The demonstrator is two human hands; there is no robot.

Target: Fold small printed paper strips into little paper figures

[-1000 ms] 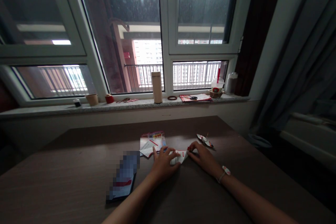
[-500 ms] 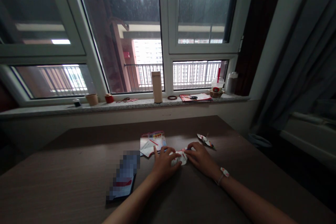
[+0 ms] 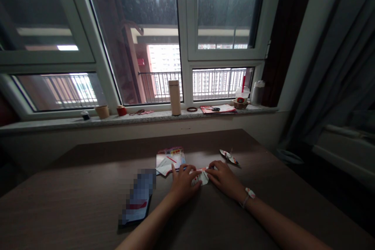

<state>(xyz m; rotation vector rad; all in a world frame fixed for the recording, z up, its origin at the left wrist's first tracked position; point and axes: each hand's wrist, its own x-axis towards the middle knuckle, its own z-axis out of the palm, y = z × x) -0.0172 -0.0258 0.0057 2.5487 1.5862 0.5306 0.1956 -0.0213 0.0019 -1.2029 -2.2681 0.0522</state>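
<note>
A small piece of folded printed paper [image 3: 200, 178], white with red marks, lies on the brown table between my hands. My left hand [image 3: 184, 183] holds its left side, with the thumb at the near edge and the fingers reaching over the top; its other fingers are partly spread. At the right edge of the paper, the curled fingers of my right hand [image 3: 222, 176] pinch it. My fingers hide part of the folds. Just beyond my left hand are printed sheets [image 3: 170, 157], one folded piece lying on top. A pointed folded paper piece [image 3: 229, 157] rests past my right hand.
A phone [image 3: 137, 199], its screen blurred, lies left of my left forearm. Along the windowsill [image 3: 158, 116] stand a beige bottle [image 3: 175, 98], a paper cup [image 3: 102, 112], a red spool [image 3: 121, 110], scissors [image 3: 215, 109] on papers and a drink cup [image 3: 242, 95] with a straw.
My right fingers have shifted slightly along the paper's right edge, and a little more of the paper shows. My left hand stays nearly in place.
</note>
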